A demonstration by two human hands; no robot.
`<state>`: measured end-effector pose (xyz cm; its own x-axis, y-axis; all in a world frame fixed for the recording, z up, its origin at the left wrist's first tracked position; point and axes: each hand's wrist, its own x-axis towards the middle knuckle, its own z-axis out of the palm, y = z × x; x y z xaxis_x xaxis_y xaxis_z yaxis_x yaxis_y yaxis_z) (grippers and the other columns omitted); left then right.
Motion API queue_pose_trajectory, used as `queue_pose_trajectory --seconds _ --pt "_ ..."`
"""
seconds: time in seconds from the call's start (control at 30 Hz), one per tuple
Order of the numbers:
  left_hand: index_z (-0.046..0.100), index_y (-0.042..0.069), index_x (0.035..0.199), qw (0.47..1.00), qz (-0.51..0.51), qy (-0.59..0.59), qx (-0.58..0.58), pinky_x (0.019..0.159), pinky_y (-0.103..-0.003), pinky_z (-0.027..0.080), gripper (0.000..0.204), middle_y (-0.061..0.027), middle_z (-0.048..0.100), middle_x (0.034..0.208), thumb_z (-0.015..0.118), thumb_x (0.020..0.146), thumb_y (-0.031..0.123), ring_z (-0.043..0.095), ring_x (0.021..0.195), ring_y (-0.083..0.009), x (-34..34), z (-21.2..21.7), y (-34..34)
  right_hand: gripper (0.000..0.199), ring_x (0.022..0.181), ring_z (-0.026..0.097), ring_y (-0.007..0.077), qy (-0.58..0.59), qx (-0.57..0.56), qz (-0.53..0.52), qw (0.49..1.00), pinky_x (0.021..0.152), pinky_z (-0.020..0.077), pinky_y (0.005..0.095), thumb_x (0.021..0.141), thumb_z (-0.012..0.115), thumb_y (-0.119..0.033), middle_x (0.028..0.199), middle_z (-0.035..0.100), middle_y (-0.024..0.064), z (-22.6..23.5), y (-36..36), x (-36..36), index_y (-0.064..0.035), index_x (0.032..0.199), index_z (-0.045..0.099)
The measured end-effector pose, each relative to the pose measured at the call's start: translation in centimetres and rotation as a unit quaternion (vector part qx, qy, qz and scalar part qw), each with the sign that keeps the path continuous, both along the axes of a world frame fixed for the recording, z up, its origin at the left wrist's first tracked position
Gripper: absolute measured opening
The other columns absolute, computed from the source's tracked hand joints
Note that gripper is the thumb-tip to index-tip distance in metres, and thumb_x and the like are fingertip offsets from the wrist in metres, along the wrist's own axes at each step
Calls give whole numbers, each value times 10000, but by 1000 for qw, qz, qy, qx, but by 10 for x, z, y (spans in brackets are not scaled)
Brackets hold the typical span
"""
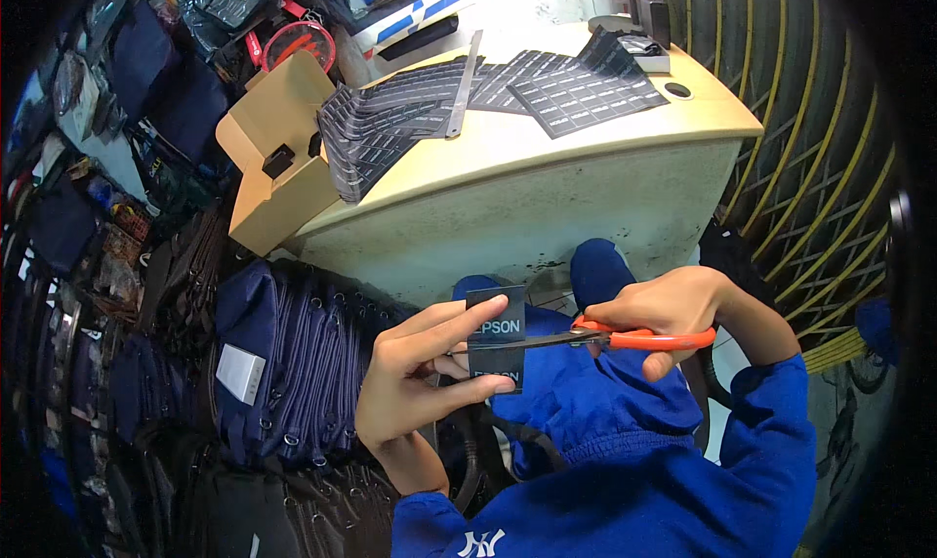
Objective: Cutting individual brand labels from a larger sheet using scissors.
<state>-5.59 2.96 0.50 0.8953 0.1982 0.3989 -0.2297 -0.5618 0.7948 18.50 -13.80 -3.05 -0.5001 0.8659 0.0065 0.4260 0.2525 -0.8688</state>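
Left hand (415, 377) pinching a small dark label strip (496, 338) between thumb below and forefinger above, holding it upright and taut, free edge turned toward the blades. Held that way, probably, to keep the thin sheet from folding as it is cut. Right hand (673, 309) clenched through the orange handles of a pair of scissors (625, 338), blades reaching leftward from that grip and meeting the strip about halfway up, between two printed rows. Whether the blades are fully closed on the sheet cannot be told. Both hands raised over the lap, above blue trousers (586, 402), close to the body, likely for steadiness and a clear look at the cut line.

Beyond the pinch, farther from the body, a pale curved desk (547, 158) carrying larger dark printed sheets (576, 94) of the same kind, one draped over the near-left corner (366, 148). A long metal ruler (467, 84) lying across those sheets. Up and left of the left hand, an open cardboard box (278, 163) leaning against the desk. Directly left of that hand, a stack of navy bags (293, 363) with zips and rings, and darker bags below it.
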Motion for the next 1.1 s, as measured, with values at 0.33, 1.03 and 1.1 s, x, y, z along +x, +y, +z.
queue_pose_trajectory --seconds 0.33,1.03,1.1 --pt "581 5 1189 1000 1 17 11 520 -145 389 665 -81 591 1011 829 573 38 436 636 -16 0 1 1 728 763 588 352 -13 -3 5 1000 659 474 398 795 548 -619 840 569 218 0 4 -1 68 1030 500" --pt "571 12 1205 1000 -2 18 11 526 -133 369 674 -52 562 970 820 580 17 434 656 -8 0 1 1 724 731 586 339 -11 -21 -5 1000 638 472 398 790 544 -632 812 575 205 6 3 -4 48 1036 506" --pt "571 8 1204 1000 -3 19 22 527 -134 370 672 -52 560 970 819 579 15 435 653 -9 0 2 2 718 721 584 333 -13 -36 1 999 634 470 393 789 544 -634 795 569 196 9 4 -4 41 1032 509"
